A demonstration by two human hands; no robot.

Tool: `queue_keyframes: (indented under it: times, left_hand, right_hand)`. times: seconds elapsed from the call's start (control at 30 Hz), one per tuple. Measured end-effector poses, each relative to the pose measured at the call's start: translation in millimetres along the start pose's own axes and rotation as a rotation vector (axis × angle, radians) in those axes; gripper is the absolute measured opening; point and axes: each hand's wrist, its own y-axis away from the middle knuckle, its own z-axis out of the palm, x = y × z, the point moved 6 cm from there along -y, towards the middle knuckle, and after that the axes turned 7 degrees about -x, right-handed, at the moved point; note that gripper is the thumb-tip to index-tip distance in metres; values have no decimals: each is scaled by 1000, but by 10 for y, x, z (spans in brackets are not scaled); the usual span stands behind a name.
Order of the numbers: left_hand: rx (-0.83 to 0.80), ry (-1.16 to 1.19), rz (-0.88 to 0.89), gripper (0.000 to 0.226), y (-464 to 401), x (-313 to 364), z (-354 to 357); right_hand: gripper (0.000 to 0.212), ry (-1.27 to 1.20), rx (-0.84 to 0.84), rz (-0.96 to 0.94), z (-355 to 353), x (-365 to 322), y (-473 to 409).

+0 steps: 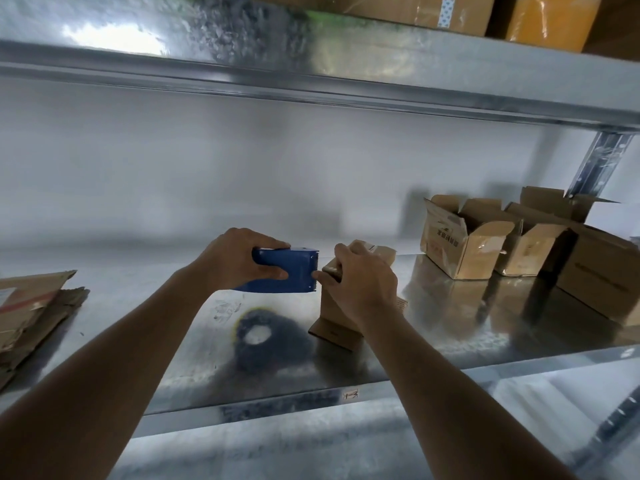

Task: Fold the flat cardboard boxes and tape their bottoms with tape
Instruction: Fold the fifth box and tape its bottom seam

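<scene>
My left hand grips a blue tape dispenser above the metal shelf, its toothed edge facing right. Just to its right stands a small folded cardboard box, its lower flaps spread on the shelf. My right hand lies over the box's top and near side, the thumb and fingers pinching at the tape end by the dispenser's teeth. Much of the box is hidden by that hand. A stack of flat cardboard boxes lies at the shelf's left end.
Several folded open-topped boxes stand at the shelf's right, near an upright post. An upper shelf overhangs, carrying taped cartons. A dark reflection shows on the shelf below the dispenser.
</scene>
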Motion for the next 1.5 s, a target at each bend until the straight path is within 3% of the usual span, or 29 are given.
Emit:
queue_keyframes:
  times: [0.17, 0.43, 0.67, 0.93, 1.03, 1.17, 1.3, 1.5]
  left_hand:
    - [-36, 89, 3, 53, 0, -55, -109]
    - [-86, 147, -4, 48, 30, 42, -33]
    - [-11, 196, -59, 50, 73, 105, 135]
    - [40, 96, -144, 51, 125, 234, 96]
    - [29, 17, -122, 50, 124, 311, 27]
    - [20, -95, -106, 46, 153, 397, -103]
    - [20, -90, -129, 50, 198, 357, -75]
    - [43, -141, -139, 55, 194, 428, -16]
  right_hand:
    - [32, -87, 55, -129, -12, 43, 61]
    - [27, -148, 63, -267, -63, 27, 89]
    - [28, -186, 109, -226, -17, 106, 123]
    - [31, -152, 126, -207, -36, 0, 156]
    - [39, -133, 92, -184, -8, -54, 131]
    - [33, -177, 19, -163, -28, -104, 113]
    - [26, -235, -32, -147, -57, -62, 116]
    - [33, -280, -32, -150, -49, -58, 128]
